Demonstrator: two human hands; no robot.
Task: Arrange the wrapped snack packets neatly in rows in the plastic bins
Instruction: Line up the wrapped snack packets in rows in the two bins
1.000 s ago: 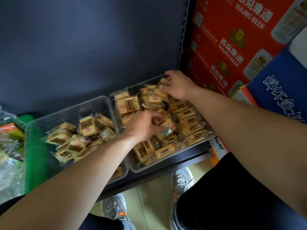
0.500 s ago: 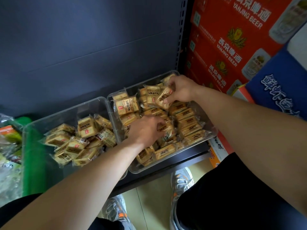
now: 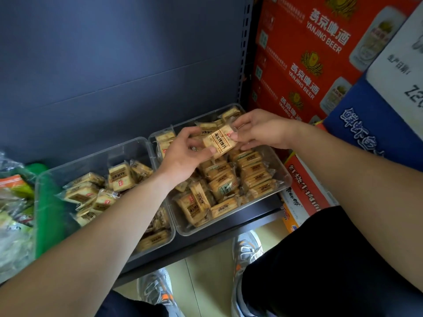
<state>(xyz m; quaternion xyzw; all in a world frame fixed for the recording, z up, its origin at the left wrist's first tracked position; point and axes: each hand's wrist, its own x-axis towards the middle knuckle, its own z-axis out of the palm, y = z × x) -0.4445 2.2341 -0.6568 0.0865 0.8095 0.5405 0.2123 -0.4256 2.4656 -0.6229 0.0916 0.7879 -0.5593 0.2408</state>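
Both hands' fingers clamped on one snack packet (image 3: 220,141) above right bin (image 3: 282,173), packets partly rowed, left bin (image 3: 96,160) jumbled

Clear, glossy plastic bins (image 3: 229,227) holding snack packets (image 3: 220,141) in shiny transparent film, on a dark matt metal shelf (image 3: 258,217) with a matt blue-grey back panel (image 3: 114,65) and printed, slightly glossy cardboard beer cartons (image 3: 309,53) alongside.

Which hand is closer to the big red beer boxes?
The right hand. It is over the back right corner of the right bin, just beside the red beer boxes. The left hand is further left, over the bin's middle.
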